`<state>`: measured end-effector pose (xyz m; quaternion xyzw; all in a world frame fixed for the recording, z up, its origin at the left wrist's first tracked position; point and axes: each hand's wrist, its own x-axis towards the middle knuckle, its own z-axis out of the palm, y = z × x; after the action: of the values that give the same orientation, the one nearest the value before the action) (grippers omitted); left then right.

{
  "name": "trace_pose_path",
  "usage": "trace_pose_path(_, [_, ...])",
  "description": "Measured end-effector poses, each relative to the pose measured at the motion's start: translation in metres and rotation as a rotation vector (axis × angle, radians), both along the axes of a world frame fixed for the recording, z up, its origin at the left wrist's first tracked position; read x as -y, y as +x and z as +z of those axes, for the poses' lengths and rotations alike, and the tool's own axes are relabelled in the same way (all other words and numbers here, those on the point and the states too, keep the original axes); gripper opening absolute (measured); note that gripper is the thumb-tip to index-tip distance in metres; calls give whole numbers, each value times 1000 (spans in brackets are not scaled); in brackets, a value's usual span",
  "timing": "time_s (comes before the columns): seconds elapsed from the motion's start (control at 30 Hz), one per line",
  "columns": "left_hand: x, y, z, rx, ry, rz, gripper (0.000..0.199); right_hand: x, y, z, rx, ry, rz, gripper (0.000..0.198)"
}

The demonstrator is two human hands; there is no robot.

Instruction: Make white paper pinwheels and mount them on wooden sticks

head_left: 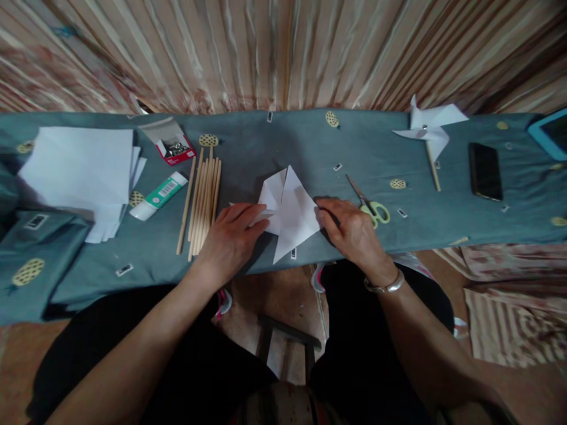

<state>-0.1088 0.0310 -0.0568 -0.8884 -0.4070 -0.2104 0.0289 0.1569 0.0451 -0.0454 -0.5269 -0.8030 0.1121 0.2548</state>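
Note:
A sheet of white paper [295,212], partly folded and with flaps standing up, lies near the table's front edge. My left hand [234,236] has its fingers closed on the left flap of the paper. At the paper's right corner, the thumb and fingers of my right hand [352,227] pinch the edge. Close behind my right hand are scissors [375,212] with light green handles, partly covered by it. Several thin wooden sticks [205,200] lie side by side just beyond my left hand.
A finished paper pinwheel [427,127] on a stick lies at the right, near a dark phone [485,171] and a blue-edged device [549,133]. At the left are stacked white paper [84,165], a glue tube [159,196] and an open red box [177,150] of small metal pieces.

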Motion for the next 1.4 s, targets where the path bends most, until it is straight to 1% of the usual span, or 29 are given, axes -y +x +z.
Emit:
trace_pose_path(0.1, [-7,-8,-3,-14,34,27,23,12,0,4,-30,-45,3,28])
trace_pose_path(0.2, [-12,-11,-1,-17,17,54,27,20,2,6,-63,-109,11,25])
trace_pose_path(0.3, [-8,-6,6,21,-18,92,36,22,5,6,-85,-130,-5,23])
trace_pose_path(0.37, [-1,3,10,65,-28,105,43,22,7,5,-93,-114,-41,23])
trace_pose_path(0.4, [3,9,12,79,-24,89,42,21,7,5,-100,-102,-59,23])
trace_pose_path(0.47, [11,23,14,67,-10,5,31,20,8,4,-113,-81,-86,23])
trace_pose_path(0.53, [15,35,14,7,-43,-51,20,19,7,4,-120,-73,-97,24])
trace_pose_path(0.6, [17,45,13,-58,-94,-69,15,19,7,3,-117,-80,-95,25])
trace_pose_path(0.7, [14,51,14,-117,-142,-57,10,18,6,3,-113,-84,-87,25])
trace_pose_path(0.8, [13,53,16,-145,-147,-46,10,17,7,3,-115,-72,-89,25])
trace_pose_path(0.93, [14,53,19,-172,-137,-69,15,17,10,4,-136,-49,-107,24])
trace_pose_path(1.03, [16,54,20,-166,-119,-84,16,16,15,5,-184,-75,-118,27])
trace_pose_path(1.1, [18,53,21,-146,-104,-130,15,15,20,4,-219,-127,-81,30])
trace_pose_path(1.2, [21,52,22,-95,-94,-200,14,18,28,3,-242,-221,43,32])
trace_pose_path(1.3, [23,48,21,-45,-78,-214,16,22,33,3,-243,-301,155,34])
trace_pose_path(1.4, [22,43,18,-43,-66,-210,18,27,34,5,-257,-350,224,34])
